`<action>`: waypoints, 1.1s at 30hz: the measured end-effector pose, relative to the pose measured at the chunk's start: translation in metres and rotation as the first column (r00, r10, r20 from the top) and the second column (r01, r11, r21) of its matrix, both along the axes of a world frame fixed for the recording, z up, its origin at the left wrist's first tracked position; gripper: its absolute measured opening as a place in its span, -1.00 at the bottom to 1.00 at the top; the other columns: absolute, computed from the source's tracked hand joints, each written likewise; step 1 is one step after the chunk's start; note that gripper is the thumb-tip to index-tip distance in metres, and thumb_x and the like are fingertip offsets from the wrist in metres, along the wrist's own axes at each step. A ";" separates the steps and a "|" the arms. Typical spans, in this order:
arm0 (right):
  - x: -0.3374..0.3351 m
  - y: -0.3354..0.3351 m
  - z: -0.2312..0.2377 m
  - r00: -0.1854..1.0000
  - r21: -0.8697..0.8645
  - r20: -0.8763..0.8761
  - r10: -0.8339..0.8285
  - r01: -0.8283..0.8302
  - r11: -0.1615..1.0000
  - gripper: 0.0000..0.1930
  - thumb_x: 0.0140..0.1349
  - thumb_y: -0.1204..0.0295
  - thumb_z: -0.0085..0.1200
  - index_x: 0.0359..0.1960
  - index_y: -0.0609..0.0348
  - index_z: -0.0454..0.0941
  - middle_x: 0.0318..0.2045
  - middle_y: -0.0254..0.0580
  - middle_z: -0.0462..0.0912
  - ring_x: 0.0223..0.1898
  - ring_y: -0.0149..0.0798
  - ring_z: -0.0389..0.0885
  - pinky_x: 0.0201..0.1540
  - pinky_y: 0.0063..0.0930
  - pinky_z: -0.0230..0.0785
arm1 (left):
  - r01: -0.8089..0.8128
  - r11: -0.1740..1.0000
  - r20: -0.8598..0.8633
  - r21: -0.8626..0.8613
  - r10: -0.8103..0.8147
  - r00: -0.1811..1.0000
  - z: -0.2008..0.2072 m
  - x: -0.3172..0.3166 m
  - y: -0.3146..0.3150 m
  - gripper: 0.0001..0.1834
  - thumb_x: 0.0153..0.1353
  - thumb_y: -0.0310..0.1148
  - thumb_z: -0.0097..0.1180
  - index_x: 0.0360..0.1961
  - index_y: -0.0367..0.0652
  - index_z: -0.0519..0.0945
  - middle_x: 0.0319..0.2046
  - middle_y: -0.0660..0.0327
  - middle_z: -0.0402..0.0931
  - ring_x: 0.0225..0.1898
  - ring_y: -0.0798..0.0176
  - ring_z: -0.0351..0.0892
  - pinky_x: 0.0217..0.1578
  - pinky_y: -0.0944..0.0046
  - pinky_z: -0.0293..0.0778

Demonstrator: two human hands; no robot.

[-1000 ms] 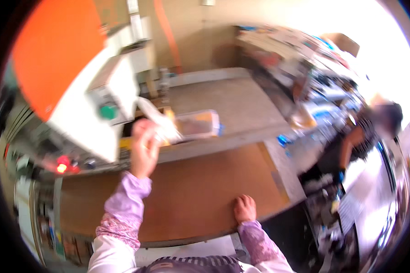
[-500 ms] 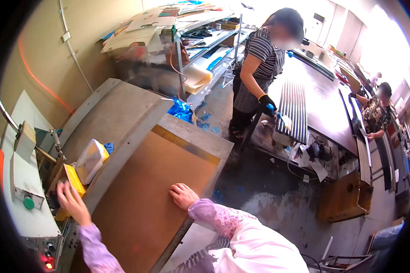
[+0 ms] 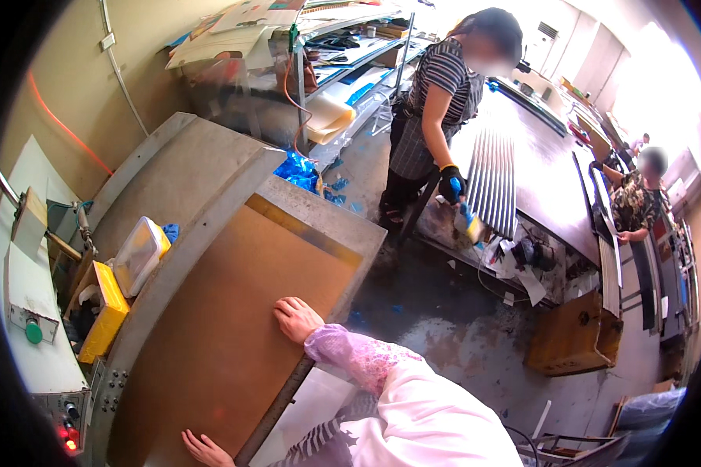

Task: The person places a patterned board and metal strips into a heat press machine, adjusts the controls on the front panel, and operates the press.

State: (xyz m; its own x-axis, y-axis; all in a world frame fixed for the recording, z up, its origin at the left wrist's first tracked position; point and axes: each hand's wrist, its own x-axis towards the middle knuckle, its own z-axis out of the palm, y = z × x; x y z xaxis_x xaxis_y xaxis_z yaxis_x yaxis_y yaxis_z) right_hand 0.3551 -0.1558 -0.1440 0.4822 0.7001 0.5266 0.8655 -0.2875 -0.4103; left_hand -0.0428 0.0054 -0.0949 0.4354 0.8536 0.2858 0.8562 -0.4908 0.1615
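Note:
A large brown sheet [image 3: 210, 311] lies flat on the grey metal bed of a machine [image 3: 366, 237] in front of me. My right hand [image 3: 297, 319] rests on the sheet's right side, fingers out flat and holding nothing. Close to the lower edge of the picture, my left hand [image 3: 208, 450] touches the near part of the sheet with its fingers stretched. The left forearm is out of view. Beyond the sheet's left side stands an open yellow box [image 3: 109, 317] with something white and dark in it. A clear plastic tub [image 3: 139, 258] sits behind the box.
On the left are a green button [image 3: 33, 331] and a red-lit control panel [image 3: 68, 424]. Blue plastic film [image 3: 297, 173] lies past the machine. A co-worker [image 3: 436, 101] with a brush [image 3: 472, 223] stands at a long table [image 3: 553, 187]; another person [image 3: 639, 202] works farther right.
My left hand has come away from the yellow box, back and down onto the near part of the sheet. My right hand stays on the sheet. The co-worker's brush has moved lower.

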 end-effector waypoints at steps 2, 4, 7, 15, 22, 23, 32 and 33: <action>-0.001 0.001 -0.003 1.000 0.015 0.010 -0.006 0.006 1.000 -0.76 -0.03 0.43 0.04 -0.29 0.22 0.50 -0.14 -0.15 0.47 0.01 -0.13 0.39 0.12 -0.31 0.25 | 0.015 1.000 0.018 0.002 -0.015 1.000 -0.009 -0.009 0.007 -0.53 0.31 -0.16 -0.12 0.13 -0.26 0.38 0.17 -0.08 0.27 0.17 -0.12 0.28 0.16 -0.01 0.21; -0.003 0.000 0.005 1.000 0.013 0.011 -0.003 0.003 1.000 -0.76 -0.04 0.46 0.05 -0.28 0.23 0.51 -0.14 -0.17 0.49 0.00 -0.14 0.42 0.10 -0.32 0.28 | 0.024 1.000 0.036 -0.010 -0.023 0.999 -0.014 -0.011 0.009 -0.53 0.31 -0.17 -0.12 0.14 -0.25 0.37 0.19 -0.08 0.25 0.18 -0.12 0.27 0.17 -0.02 0.20; -0.005 -0.001 0.006 1.000 0.021 0.003 -0.007 0.007 1.000 -0.76 -0.04 0.47 0.06 -0.27 0.23 0.52 -0.14 -0.18 0.50 0.00 -0.15 0.43 0.09 -0.32 0.30 | 0.035 0.999 0.043 -0.010 -0.035 0.998 -0.025 -0.022 0.018 -0.54 0.31 -0.20 -0.13 0.15 -0.23 0.35 0.21 -0.04 0.21 0.21 -0.10 0.23 0.19 -0.02 0.17; -0.016 0.007 0.000 0.995 -0.106 -0.098 -0.006 -0.005 0.994 -0.81 0.12 0.38 0.01 -0.28 0.21 0.52 -0.09 -0.15 0.49 0.05 -0.11 0.38 0.11 -0.28 0.26 | 0.021 0.994 -0.075 0.104 -0.013 0.997 -0.067 -0.053 0.048 -0.56 0.36 -0.20 -0.22 0.16 -0.22 0.32 0.22 0.04 0.21 0.20 -0.01 0.24 0.15 0.02 0.20; -0.120 -0.066 0.012 0.976 -0.044 -0.206 -0.067 0.059 0.997 -0.70 0.14 0.35 0.05 -0.09 0.15 0.46 -0.05 -0.08 0.46 0.06 -0.03 0.38 0.11 -0.21 0.26 | 0.060 0.994 -0.016 0.096 -0.059 0.998 -0.074 -0.060 0.056 -0.54 0.34 -0.19 -0.17 0.17 -0.21 0.31 0.23 0.03 0.19 0.21 -0.04 0.21 0.14 -0.01 0.20; -0.145 -0.087 0.017 0.974 -0.051 -0.215 -0.068 0.059 0.997 -0.67 0.13 0.37 0.06 -0.06 0.17 0.44 -0.06 -0.06 0.45 0.04 -0.02 0.39 0.08 -0.21 0.29 | 0.043 0.994 -0.012 0.096 -0.042 0.999 -0.074 -0.060 0.053 -0.54 0.34 -0.19 -0.16 0.17 -0.22 0.31 0.23 0.03 0.19 0.21 -0.04 0.21 0.14 -0.01 0.21; -0.320 -0.231 -0.006 0.721 -0.317 -0.567 -0.398 0.255 0.914 -0.70 0.18 0.31 0.04 -0.07 0.14 0.47 -0.04 -0.02 0.43 -0.02 0.02 0.45 0.03 -0.26 0.36 | 0.084 0.994 0.049 0.065 -0.087 0.995 -0.080 -0.058 0.055 -0.54 0.29 -0.20 -0.06 0.15 -0.16 0.33 0.24 0.01 0.15 0.23 -0.04 0.19 0.13 -0.03 0.22; -0.329 -0.241 -0.016 0.671 -0.373 -0.570 -0.473 0.302 0.877 -0.69 0.19 0.29 0.04 -0.07 0.13 0.48 -0.03 -0.02 0.43 -0.01 0.02 0.46 0.03 -0.26 0.36 | 0.098 0.993 0.062 0.057 -0.102 0.993 -0.081 -0.059 0.056 -0.54 0.28 -0.20 -0.06 0.15 -0.15 0.33 0.24 0.01 0.15 0.23 -0.04 0.19 0.13 -0.03 0.22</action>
State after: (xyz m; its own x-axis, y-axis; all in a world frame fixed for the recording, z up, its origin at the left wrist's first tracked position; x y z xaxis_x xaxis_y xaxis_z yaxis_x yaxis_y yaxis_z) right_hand 0.0261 -0.3968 -0.1596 0.8917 0.4270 -0.1503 0.2166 -0.6940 -0.6866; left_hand -0.1018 0.0610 -0.1756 0.4970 0.7892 0.3607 0.7910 -0.5830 0.1855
